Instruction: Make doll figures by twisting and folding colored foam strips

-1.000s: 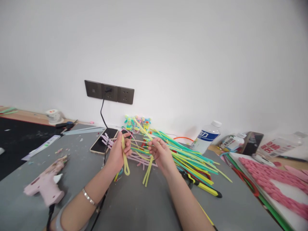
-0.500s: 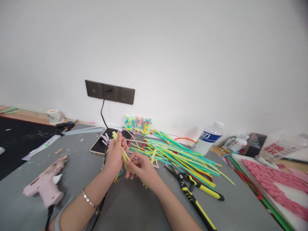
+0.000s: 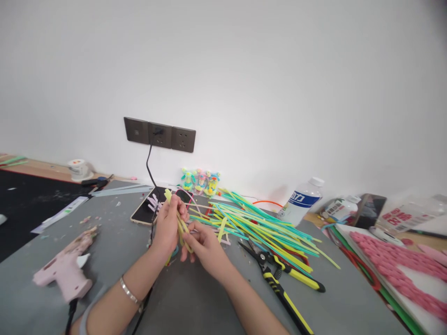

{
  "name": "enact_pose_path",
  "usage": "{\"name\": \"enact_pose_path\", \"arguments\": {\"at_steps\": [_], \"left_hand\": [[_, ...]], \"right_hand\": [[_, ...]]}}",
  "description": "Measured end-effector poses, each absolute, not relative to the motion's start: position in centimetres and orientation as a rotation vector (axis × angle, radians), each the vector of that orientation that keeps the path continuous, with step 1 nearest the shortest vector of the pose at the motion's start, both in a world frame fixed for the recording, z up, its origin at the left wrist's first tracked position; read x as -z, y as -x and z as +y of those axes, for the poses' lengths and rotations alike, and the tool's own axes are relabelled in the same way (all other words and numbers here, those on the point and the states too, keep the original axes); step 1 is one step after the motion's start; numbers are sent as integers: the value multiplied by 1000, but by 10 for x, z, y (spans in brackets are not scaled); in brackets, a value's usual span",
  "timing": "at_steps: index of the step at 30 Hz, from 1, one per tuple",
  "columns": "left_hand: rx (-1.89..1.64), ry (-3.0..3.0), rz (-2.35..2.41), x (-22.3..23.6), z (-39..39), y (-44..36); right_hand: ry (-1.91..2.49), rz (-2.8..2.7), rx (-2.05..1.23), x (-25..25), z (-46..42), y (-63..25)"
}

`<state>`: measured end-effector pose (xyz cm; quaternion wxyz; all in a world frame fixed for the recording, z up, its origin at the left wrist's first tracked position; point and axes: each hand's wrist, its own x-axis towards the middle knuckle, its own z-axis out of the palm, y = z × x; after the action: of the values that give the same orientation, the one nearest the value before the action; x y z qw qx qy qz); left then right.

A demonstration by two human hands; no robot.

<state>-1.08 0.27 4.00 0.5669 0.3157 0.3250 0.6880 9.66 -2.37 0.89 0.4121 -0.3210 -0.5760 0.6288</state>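
Note:
Pale yellow pipe cleaners (image 3: 181,226) run in a bent bundle between my two hands, above the grey tabletop. My left hand (image 3: 169,222) is closed round their upper part, and their tips stick out over the thumb. Lower down, my right hand (image 3: 201,242) pinches the looped end between thumb and fingers. Just beyond and to the right lies a pile of green, yellow and teal pipe cleaners (image 3: 258,223). Yellow-and-black pliers (image 3: 270,265) rest with handles spread to the right of my right hand.
A pink glue gun (image 3: 66,270) lies at the left, its cord trailing forward. A phone or tablet (image 3: 141,211) is behind my left hand. Small figures (image 3: 200,181) stand against the wall. A bottle (image 3: 303,200) and a pink braided piece (image 3: 398,265) are at the right.
The looped end of the yellow pipe cleaners has shifted slightly and opened a little between my hands. My right hand's fingers have moved slightly; otherwise both hands keep their hold.

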Motion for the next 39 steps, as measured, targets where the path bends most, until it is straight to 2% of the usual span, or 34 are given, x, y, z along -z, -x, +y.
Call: {"name": "enact_pose_path", "arguments": {"at_steps": [11,29,39], "left_hand": [[-1543,-584,644,-38,4,9],[-1585,-1031,920,-31,-1,6],[-1533,-943,871,-32,-3,6]], "right_hand": [[802,-1484,-1535,-4,-23,-93],[912,-1565,-1374,-4,-25,-97],[919,-1614,-1290,-4,-26,-98]]}}
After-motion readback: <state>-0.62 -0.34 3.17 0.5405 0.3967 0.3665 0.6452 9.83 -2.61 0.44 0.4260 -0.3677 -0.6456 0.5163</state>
